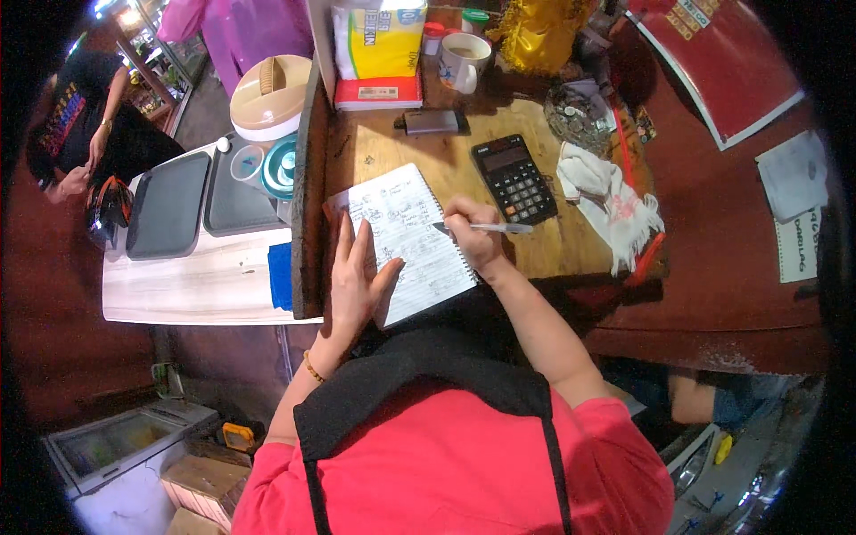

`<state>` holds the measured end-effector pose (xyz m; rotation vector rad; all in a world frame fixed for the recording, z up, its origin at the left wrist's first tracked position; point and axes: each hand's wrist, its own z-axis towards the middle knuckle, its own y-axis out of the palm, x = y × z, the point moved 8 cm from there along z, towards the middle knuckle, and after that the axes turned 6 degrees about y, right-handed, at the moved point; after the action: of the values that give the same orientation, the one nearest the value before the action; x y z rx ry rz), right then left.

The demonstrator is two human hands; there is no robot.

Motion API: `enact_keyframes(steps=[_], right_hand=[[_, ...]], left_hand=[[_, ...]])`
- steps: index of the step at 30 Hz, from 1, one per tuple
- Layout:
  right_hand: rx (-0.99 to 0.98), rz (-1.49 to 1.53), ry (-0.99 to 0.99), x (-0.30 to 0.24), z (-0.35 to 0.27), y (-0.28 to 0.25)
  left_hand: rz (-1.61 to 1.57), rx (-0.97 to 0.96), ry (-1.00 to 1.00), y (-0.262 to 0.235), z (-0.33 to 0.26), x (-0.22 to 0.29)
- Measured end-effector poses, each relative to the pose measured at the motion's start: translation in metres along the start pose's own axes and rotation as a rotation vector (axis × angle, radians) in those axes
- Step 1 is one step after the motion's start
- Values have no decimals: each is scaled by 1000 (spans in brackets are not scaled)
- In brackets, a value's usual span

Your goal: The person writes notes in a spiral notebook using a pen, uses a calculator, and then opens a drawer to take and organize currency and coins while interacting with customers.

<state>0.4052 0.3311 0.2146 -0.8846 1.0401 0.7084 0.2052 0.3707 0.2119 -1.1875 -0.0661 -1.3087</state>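
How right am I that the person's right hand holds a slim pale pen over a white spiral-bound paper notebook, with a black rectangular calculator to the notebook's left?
One slip: the calculator lies to the right of the notebook, as the head view shows. The right hand does hold the pen over it.

The notebook (417, 259) is white with dark handwriting, the pen (506, 228) whitish, the calculator (514, 178) black, the shirt (437, 464) pinkish-red.

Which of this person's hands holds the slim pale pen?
The right hand, gripping the slim pale pen over the white spiral-bound notebook; the left hand holds no pen, resting on the notebook's left side.
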Motion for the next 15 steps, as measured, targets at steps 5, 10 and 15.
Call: enact_keyframes(steps=[5,10,15], right_hand=[[-26,-75,-16,-4,0,-1],[-29,-111,-27,-3,0,-3],[-48,249,285,15,-5,-2]], left_hand=[[-5,4,-11,0,0,-1],[-2,-2,-10,0,2,2],[51,-1,-18,-1,-1,2]])
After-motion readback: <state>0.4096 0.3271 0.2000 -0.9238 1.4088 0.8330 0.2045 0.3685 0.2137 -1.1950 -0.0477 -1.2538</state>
